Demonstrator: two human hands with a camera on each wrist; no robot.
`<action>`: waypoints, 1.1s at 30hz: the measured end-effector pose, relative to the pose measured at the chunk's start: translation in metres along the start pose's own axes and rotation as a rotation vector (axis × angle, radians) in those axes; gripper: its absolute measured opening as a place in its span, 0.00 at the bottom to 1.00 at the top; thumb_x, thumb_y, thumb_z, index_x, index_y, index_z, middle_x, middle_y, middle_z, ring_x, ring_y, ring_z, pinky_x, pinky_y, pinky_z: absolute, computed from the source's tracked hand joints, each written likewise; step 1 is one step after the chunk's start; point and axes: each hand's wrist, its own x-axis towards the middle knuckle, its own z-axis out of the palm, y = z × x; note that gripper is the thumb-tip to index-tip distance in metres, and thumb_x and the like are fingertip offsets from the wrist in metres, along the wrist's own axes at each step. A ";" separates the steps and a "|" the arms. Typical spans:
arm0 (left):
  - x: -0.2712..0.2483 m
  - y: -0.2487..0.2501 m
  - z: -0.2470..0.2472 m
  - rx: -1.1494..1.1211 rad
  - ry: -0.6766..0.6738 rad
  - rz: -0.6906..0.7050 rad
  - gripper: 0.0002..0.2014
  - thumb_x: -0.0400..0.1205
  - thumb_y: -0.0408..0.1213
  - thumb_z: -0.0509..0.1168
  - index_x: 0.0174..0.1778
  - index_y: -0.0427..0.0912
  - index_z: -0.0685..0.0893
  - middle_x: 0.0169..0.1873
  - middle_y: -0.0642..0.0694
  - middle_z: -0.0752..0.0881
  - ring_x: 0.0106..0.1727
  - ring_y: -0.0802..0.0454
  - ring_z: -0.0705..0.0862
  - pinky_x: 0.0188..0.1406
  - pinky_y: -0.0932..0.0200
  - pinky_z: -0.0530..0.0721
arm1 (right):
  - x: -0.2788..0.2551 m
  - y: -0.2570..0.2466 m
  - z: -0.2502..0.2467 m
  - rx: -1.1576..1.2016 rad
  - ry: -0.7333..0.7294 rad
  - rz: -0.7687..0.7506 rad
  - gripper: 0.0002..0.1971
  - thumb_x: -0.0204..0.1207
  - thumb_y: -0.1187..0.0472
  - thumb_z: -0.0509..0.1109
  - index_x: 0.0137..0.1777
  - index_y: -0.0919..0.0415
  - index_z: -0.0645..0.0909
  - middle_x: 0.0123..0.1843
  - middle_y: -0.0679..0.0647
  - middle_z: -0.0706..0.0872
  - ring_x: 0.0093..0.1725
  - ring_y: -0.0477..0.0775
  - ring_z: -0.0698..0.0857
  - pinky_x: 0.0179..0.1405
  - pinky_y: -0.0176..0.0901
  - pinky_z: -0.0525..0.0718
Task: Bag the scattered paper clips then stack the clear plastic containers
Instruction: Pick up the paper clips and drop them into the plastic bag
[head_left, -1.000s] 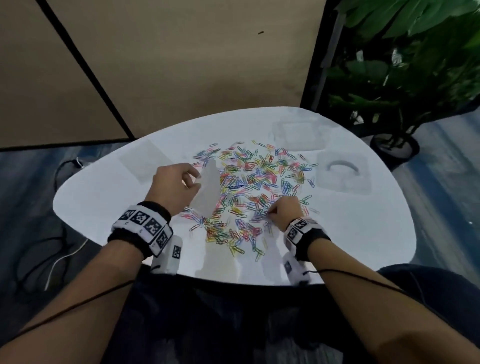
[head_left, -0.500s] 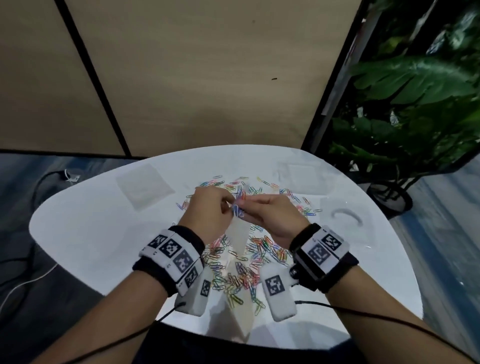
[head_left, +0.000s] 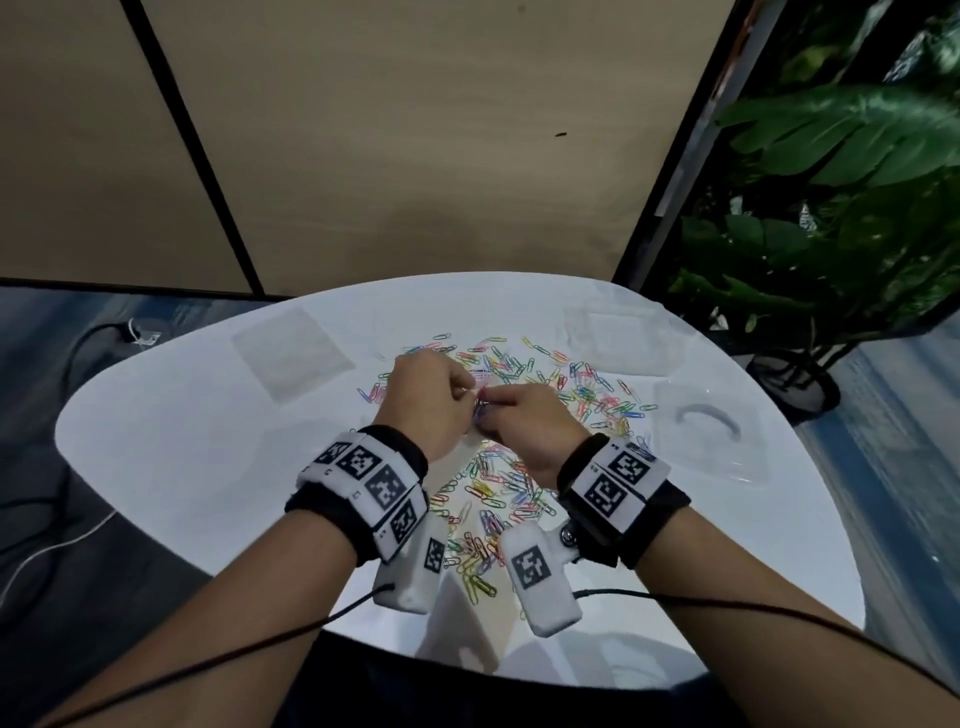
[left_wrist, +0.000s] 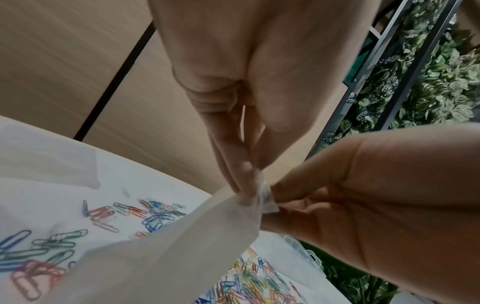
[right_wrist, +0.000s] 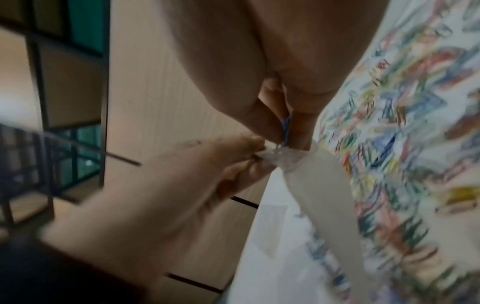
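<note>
Colourful paper clips (head_left: 587, 395) (left_wrist: 153, 216) (right_wrist: 389, 102) lie scattered over the middle of the white table (head_left: 208, 467). My left hand (head_left: 465, 395) (left_wrist: 244, 179) pinches the mouth of a small translucent bag (left_wrist: 182, 246) (right_wrist: 324, 185), which hangs above the pile. My right hand (head_left: 491, 413) (right_wrist: 288, 139) meets it at the bag's mouth, pinching blue paper clips (right_wrist: 285, 127) between its fingertips. Two clear plastic containers (head_left: 618, 332) (head_left: 711, 431) sit apart at the table's right side. In the head view the hands hide most of the bag.
A second flat clear bag (head_left: 291, 348) lies at the table's far left. A potted plant (head_left: 831, 208) stands close to the right edge. Cables (head_left: 52, 519) run over the floor on the left. A beige wall rises behind the table.
My right hand left the pile with clips and rose to the bag's mouth. My left hand lifted the bag off the table toward it. The head view tilted upward.
</note>
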 end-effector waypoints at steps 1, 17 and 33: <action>0.001 0.001 0.001 0.007 -0.012 -0.003 0.07 0.80 0.30 0.72 0.52 0.37 0.93 0.38 0.44 0.90 0.40 0.48 0.90 0.52 0.56 0.90 | 0.003 0.002 -0.001 -0.146 0.033 -0.048 0.11 0.68 0.73 0.71 0.45 0.60 0.91 0.45 0.61 0.92 0.47 0.62 0.89 0.56 0.54 0.89; 0.007 -0.001 -0.023 0.066 0.064 0.033 0.08 0.81 0.30 0.71 0.53 0.39 0.94 0.37 0.45 0.91 0.35 0.51 0.86 0.43 0.63 0.83 | -0.004 0.052 -0.124 -1.086 -0.020 0.115 0.30 0.71 0.54 0.79 0.73 0.55 0.76 0.68 0.61 0.83 0.62 0.58 0.85 0.67 0.52 0.82; 0.008 -0.027 -0.039 0.196 0.032 -0.038 0.11 0.82 0.32 0.71 0.59 0.39 0.92 0.48 0.42 0.92 0.44 0.51 0.83 0.51 0.63 0.78 | 0.004 0.129 -0.069 -1.470 -0.029 -0.107 0.21 0.77 0.76 0.60 0.68 0.61 0.74 0.67 0.63 0.77 0.61 0.63 0.81 0.56 0.49 0.84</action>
